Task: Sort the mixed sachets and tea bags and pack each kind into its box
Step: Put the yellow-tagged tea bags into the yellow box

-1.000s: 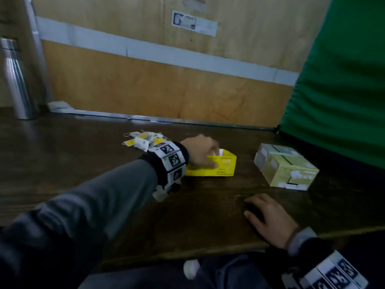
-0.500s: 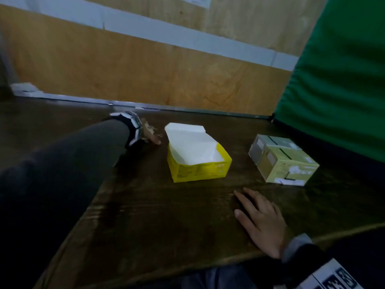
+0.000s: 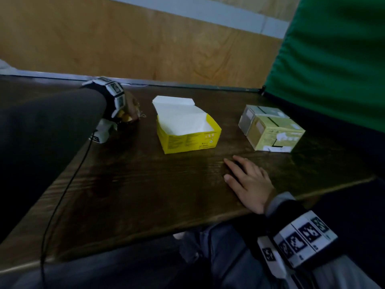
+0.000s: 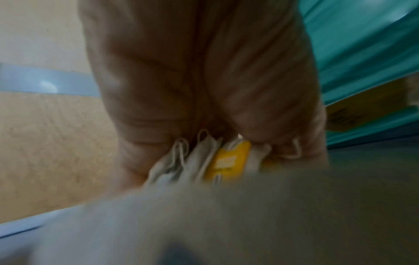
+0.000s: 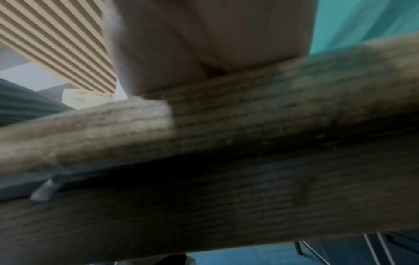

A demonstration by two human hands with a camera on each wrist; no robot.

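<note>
A bunch of tea bags (image 4: 204, 161), white with yellow tags, sits gathered under the left hand (image 3: 131, 107), whose fingers curl around them on the dark wooden table (image 3: 145, 195), just left of the yellow box (image 3: 187, 134). That box stands open, its white lid flap tipped back. Right of the yellow box, well apart, are two closed pale green boxes (image 3: 270, 130) pressed together. In front of it the right hand (image 3: 248, 182) lies flat and relaxed on the table, seemingly holding nothing
</note>
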